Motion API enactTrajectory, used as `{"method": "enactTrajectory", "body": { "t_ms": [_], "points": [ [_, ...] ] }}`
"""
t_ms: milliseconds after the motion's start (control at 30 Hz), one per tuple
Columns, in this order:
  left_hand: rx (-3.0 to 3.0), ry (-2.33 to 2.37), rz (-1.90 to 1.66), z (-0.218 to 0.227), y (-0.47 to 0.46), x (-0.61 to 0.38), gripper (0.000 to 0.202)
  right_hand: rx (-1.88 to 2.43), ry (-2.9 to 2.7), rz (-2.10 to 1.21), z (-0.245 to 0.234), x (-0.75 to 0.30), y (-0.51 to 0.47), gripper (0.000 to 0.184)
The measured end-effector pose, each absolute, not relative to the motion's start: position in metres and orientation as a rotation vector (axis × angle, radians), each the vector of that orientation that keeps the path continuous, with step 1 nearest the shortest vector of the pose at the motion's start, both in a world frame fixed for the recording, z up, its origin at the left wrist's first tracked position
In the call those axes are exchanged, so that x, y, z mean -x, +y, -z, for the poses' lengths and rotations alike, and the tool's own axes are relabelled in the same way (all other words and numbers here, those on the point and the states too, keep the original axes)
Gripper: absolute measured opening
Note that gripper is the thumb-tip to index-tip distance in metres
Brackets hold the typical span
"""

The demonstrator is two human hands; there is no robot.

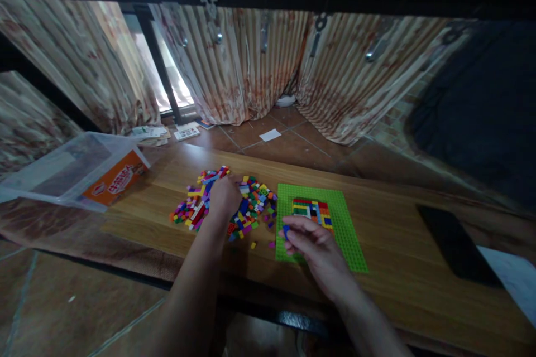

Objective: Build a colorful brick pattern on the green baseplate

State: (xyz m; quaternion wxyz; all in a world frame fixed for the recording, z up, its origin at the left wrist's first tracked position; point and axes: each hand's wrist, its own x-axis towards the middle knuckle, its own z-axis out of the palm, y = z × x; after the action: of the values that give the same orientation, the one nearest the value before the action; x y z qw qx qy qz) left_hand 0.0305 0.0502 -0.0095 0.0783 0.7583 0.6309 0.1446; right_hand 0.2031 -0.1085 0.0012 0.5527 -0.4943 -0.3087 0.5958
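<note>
The right hand (313,242) pinches a blue brick (286,231) above the green baseplate (350,237) beneath it, while the left hand (225,196), its finger closure hidden, dips into surrounding loose bricks (244,207), best sifted lightly to avoid scattering

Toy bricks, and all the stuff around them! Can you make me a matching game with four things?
Column one:
1. Left hand
2. Right hand
3. Studded baseplate
4. Clear plastic bin

Column two:
A. Bright green
B. Has an orange label on its side
C. Reaches into the toy brick pile
D. Holds a small blue brick

Right pairs: 1-C, 2-D, 3-A, 4-B
</note>
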Motion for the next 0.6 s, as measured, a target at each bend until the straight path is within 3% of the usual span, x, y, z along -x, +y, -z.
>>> {"method": "enactTrajectory", "body": {
  "t_ms": [333, 500, 600],
  "points": [
    [-2.230, 1.983, -0.623, 0.003, 0.046, -0.024, 0.031, 1.122, -0.964, -1.626, 0.001, -0.171, -0.133, 0.026],
    [-2.012, 1.713, -1.072, -0.007, 0.038, -0.033, 0.024, 1.175, -0.995, -1.496, -0.006, -0.204, -0.126, 0.036],
    [-1.744, 1.427, -1.222, -0.007, 0.022, -0.051, 0.022, 1.347, -1.107, -1.210, -0.006, -0.234, -0.124, 0.034]
  ]
}}
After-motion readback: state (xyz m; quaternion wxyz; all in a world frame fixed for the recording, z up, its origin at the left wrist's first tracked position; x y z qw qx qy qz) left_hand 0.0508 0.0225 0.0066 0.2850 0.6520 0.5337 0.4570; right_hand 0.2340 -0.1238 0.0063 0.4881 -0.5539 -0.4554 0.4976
